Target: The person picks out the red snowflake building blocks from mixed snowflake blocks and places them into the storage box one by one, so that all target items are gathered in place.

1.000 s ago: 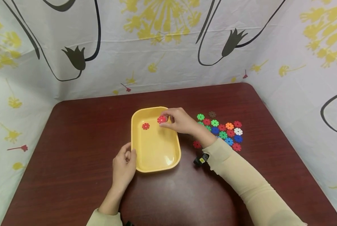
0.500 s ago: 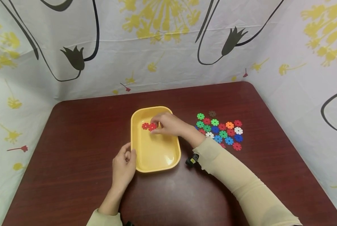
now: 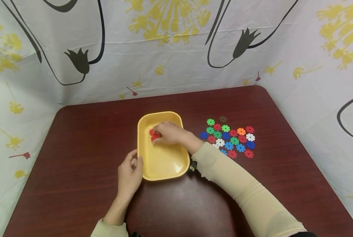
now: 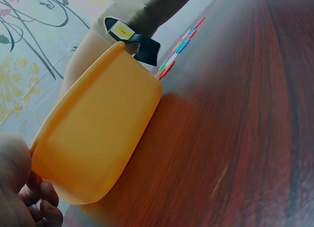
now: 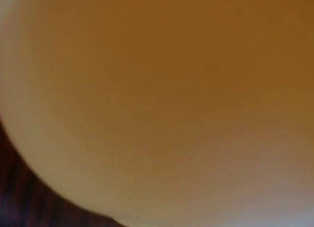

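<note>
A yellow plastic tray [image 3: 164, 164] stands on the table. My left hand [image 3: 130, 171] grips its left rim with thumb and fingers; in the left wrist view the curled fingers [image 4: 46, 200] touch the tray's outer wall [image 4: 98, 138]. Inside the tray, toward the back left, my right hand [image 3: 170, 133] pinches a red notched disc [image 3: 155, 136]. Just behind it lies another red notched disc [image 3: 151, 131], partly hidden by the fingertips. The right wrist view is blurred and filled by the yellow tray surface [image 5: 162, 89], so no hand shows there.
Several notched discs in green, blue, red, white, orange and brown lie flat right of the tray, among them an orange disc [image 3: 241, 131] and a brown disc [image 3: 222, 119]. The dark red table [image 3: 84, 148] meets a patterned cloth [image 3: 179, 75] at the back and sides.
My right hand has moved left and slightly down within the tray, carrying the red disc up to the one lying there. The left hand has stayed on the rim.
</note>
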The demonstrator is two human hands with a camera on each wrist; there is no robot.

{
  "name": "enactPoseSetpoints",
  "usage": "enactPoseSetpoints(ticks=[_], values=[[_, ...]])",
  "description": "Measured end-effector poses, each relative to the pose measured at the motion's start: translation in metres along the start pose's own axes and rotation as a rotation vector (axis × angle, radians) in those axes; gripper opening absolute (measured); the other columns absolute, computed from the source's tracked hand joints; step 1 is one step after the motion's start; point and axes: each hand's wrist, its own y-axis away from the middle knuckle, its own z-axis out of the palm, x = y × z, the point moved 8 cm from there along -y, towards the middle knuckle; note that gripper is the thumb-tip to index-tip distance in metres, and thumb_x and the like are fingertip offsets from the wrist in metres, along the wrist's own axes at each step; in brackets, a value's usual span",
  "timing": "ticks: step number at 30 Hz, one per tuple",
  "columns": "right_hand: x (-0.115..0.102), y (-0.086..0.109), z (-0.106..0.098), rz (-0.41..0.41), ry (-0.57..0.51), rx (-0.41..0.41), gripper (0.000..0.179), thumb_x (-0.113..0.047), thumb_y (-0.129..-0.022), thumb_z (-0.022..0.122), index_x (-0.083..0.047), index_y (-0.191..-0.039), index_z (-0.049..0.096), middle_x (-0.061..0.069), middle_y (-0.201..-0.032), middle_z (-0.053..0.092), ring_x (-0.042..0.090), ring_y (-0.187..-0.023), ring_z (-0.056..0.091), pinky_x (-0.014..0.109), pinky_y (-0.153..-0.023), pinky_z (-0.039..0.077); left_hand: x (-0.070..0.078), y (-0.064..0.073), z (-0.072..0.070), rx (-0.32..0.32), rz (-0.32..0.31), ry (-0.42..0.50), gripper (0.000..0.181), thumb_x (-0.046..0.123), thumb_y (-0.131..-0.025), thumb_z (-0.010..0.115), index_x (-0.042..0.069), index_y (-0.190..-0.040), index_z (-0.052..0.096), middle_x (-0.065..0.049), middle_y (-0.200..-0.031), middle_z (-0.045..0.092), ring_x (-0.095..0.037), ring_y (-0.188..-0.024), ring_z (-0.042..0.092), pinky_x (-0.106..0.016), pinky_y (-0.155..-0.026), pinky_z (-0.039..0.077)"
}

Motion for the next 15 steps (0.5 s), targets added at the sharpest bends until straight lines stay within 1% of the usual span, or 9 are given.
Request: enactPoseSetpoints(ticks=[3,6,8,9,12,15], values=[[0.0021,-0.0016,0.0026,0.015,-0.028,0.013,0.021,-0.029,-0.09,0.079,-0.01,-0.093,0.071,-0.003,-0.068,0.056,0.011,-0.063,0.05,0.026,-0.062,0.039,-0.0005,0.0003,0.0002,-0.003,-0.006,0.001,0.031,0.009,-0.101,0.059,-0.001,-0.13,0.063,0.004,-0.057,0.036,-0.004,-0.048,0.03,-0.025,-0.053,0.03],[0.0034,-0.0017,0.0034,0.021,-0.064,0.013,0.017,-0.021,-0.091,0.078,-0.008,-0.1,0.073,-0.002,-0.073,0.061,0.012,-0.068,0.055,0.025,-0.066,0.044,-0.0006,0.0005,0.0003,-0.006,-0.011,0.0,0.032,0.01,-0.101,0.058,-0.002,-0.13,0.063,0.003,-0.057,0.036,-0.005,-0.048,0.03,-0.025,-0.052,0.03],[0.0036,-0.0015,0.0035,0.018,-0.076,0.006,0.014,-0.016,-0.091,0.076,-0.007,-0.102,0.072,-0.001,-0.075,0.062,0.013,-0.07,0.057,0.026,-0.068,0.045,-0.0002,0.0004,0.0001,-0.004,-0.009,-0.002,0.032,0.009,-0.101,0.058,-0.002,-0.13,0.063,0.003,-0.057,0.036,-0.005,-0.048,0.031,-0.025,-0.052,0.03],[0.0033,-0.0013,0.0034,0.013,-0.079,-0.001,0.015,-0.014,-0.092,0.075,-0.006,-0.104,0.073,0.0,-0.078,0.063,0.013,-0.072,0.058,0.026,-0.07,0.046,0.0001,0.0003,0.0,-0.004,-0.008,-0.003,0.032,0.009,-0.101,0.058,-0.002,-0.13,0.063,0.003,-0.057,0.036,-0.005,-0.048,0.031,-0.025,-0.052,0.03],[0.0019,-0.0003,0.0024,-0.007,-0.077,-0.014,0.014,-0.011,-0.092,0.073,-0.005,-0.105,0.072,0.0,-0.083,0.065,0.013,-0.076,0.059,0.027,-0.073,0.047,0.0011,0.0002,-0.0002,0.0,0.0,-0.006,0.031,0.009,-0.1,0.059,-0.002,-0.129,0.064,0.003,-0.056,0.036,-0.005,-0.047,0.031,-0.025,-0.053,0.031],[0.0004,0.0017,-0.0018,-0.038,-0.097,0.006,0.018,-0.009,-0.094,0.071,-0.004,-0.111,0.072,0.001,-0.089,0.067,0.012,-0.078,0.06,0.026,-0.075,0.048,0.0013,0.0,-0.0003,0.004,0.007,-0.009,0.031,0.009,-0.1,0.059,-0.002,-0.129,0.064,0.004,-0.056,0.036,-0.005,-0.047,0.031,-0.025,-0.053,0.031]])
